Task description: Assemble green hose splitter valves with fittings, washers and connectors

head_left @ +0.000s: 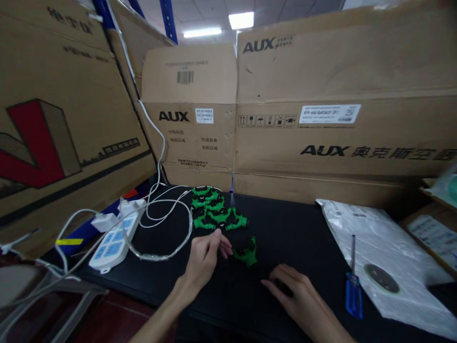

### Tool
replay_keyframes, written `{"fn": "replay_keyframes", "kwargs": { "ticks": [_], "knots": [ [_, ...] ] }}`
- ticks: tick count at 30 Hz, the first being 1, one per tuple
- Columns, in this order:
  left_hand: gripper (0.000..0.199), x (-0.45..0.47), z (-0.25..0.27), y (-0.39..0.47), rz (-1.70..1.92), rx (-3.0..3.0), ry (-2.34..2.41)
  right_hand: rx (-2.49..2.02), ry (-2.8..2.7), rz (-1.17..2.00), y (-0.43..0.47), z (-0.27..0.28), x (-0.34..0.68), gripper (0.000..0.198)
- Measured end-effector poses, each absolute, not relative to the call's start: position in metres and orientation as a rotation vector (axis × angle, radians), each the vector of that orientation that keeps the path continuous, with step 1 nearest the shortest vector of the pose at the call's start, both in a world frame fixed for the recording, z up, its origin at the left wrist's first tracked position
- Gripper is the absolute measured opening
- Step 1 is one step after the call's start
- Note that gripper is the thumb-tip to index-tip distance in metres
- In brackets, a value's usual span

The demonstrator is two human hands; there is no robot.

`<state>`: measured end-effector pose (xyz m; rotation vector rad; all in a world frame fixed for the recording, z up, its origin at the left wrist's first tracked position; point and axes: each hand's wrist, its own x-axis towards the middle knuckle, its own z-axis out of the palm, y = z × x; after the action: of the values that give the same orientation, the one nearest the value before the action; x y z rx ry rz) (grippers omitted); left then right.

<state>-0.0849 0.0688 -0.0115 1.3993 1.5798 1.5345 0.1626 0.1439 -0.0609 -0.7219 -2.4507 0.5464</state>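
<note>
A single green Y-shaped piece with black parts [247,253], much like a hose splitter, lies on the black table between my hands. My left hand [207,252] is just left of it, thumb apart from loosely bent fingers. Those fingertips are very near its left arm; I cannot tell if they touch. To the right and closer to me, my right hand [291,288] hovers low with curved fingers, thumb apart and nothing visible in its grasp. Beyond my left hand, several similar green pieces [217,214] sit grouped together.
A white power strip [116,240] with plugs and a looping white cable [157,257] occupies the left side. At right are a blue-handled screwdriver [353,290] and a plastic-wrapped packet [389,257]. Large cardboard panels [321,133] wall off the table's back and left.
</note>
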Motion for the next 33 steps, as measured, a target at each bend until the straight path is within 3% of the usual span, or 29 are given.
{"fn": "replay_keyframes", "kwargs": {
  "ticks": [3,7,10,13,21,28,33],
  "knots": [
    [0.053,-0.082,-0.026,0.04,1.472,1.335,1.748,-0.758,-2.412,0.56,0.142,-0.07,0.152,0.019],
    [0.032,-0.082,-0.032,0.035,1.373,1.505,1.985,-0.761,-2.369,0.583,0.151,-0.07,0.122,0.016],
    [0.025,-0.084,-0.028,0.04,1.385,1.577,2.043,-0.712,-2.364,0.603,0.151,-0.068,0.107,0.029],
    [0.024,-0.09,-0.03,0.039,1.407,1.597,2.095,-0.704,-2.351,0.614,0.143,-0.069,0.106,0.037],
    [0.023,-0.152,-0.031,0.09,1.387,1.519,2.413,-0.7,-2.332,0.632,0.14,-0.068,0.096,0.024],
    [0.036,-0.212,-0.013,0.193,1.107,1.569,2.482,-0.689,-2.341,0.544,0.135,-0.068,0.059,0.024],
    [0.037,-0.224,-0.028,0.205,0.996,1.607,2.461,-0.786,-2.332,0.461,0.129,-0.065,0.057,0.022]
  ]
}}
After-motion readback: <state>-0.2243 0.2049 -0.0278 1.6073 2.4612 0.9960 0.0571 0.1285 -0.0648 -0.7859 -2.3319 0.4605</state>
